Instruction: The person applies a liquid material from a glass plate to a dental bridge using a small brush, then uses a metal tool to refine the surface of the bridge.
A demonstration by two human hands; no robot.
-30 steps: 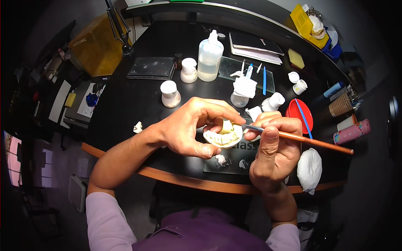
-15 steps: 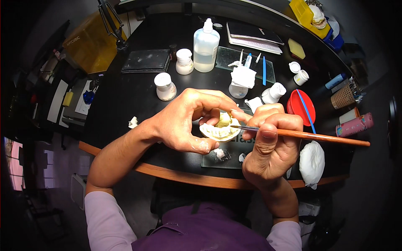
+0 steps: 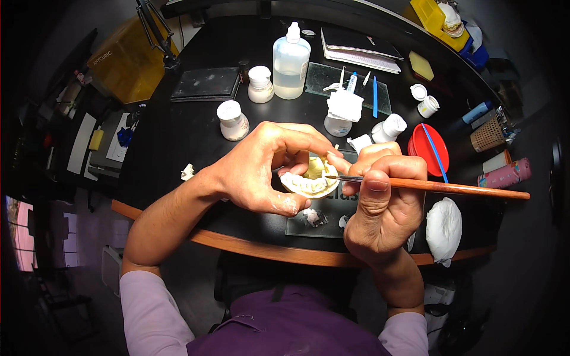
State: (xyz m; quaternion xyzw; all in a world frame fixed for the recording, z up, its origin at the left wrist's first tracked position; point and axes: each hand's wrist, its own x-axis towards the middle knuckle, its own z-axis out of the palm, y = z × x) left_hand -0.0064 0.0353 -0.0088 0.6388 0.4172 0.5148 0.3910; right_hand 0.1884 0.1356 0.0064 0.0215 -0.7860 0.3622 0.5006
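At the near side, the bench's (image 3: 279,254) wooden edge curves in front of the person's purple garment (image 3: 291,320). A white, rounded wad (image 3: 444,231) sits near this edge, right of the hands. A dark glass plate (image 3: 297,226) carries white residue below the dental cast (image 3: 310,186).

The cast is raised above the bench, teeth toward the person. The left hand (image 3: 255,169) grips it, thumb at the near side, fingers curled around the far side. The right hand (image 3: 386,207) has its fingers closed on a wooden-handled brush (image 3: 463,188), tip directed at the cast's right side; contact cannot be confirmed.

Step in hand, as judged: fine brush work on the cast. The next move calls for a firm left grip and small, controlled tip strokes.

Beyond the right hand, a blue stick (image 3: 435,153) leans across a red bowl (image 3: 418,142). Farther off stand two white-capped jars (image 3: 233,121) and a translucent bottle (image 3: 291,68); a notebook (image 3: 359,44) lies beyond.
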